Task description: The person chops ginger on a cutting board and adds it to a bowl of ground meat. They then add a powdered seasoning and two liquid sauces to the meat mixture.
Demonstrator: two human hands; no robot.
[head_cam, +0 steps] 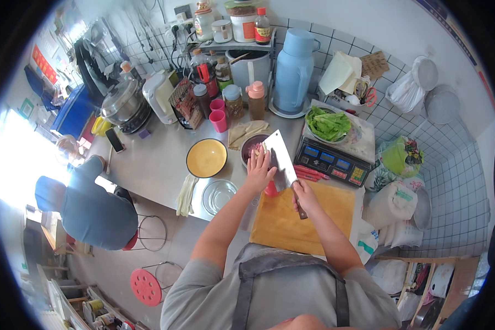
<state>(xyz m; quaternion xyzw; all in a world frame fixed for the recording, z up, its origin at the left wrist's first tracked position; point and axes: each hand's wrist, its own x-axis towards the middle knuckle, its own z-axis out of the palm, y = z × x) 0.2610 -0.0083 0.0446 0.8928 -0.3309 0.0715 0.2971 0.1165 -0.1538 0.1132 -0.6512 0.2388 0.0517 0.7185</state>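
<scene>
My right hand (305, 196) grips the dark handle of a broad cleaver (286, 163) above the far left edge of a wooden cutting board (309, 227). The steel blade slants up and away, its tip end over a dark bowl (244, 159). Chopped reddish food (254, 148) lies in that bowl, with paler bits by the blade. My left hand (258, 168) reaches over the bowl, fingers stretched out flat and thumb apart, beside the blade. It partly hides the bowl, and whether the fingers touch the food or steel is unclear. A red object (271, 189) shows under the blade.
Left of the dark bowl are a yellow bowl (206, 158), a glass bowl (219, 197) and pale gloves (187, 196). A scale (334, 159) carrying lettuce (328, 123) stands right, near a blue thermos (293, 72). A person (95, 206) sits at left near a red stool (146, 287).
</scene>
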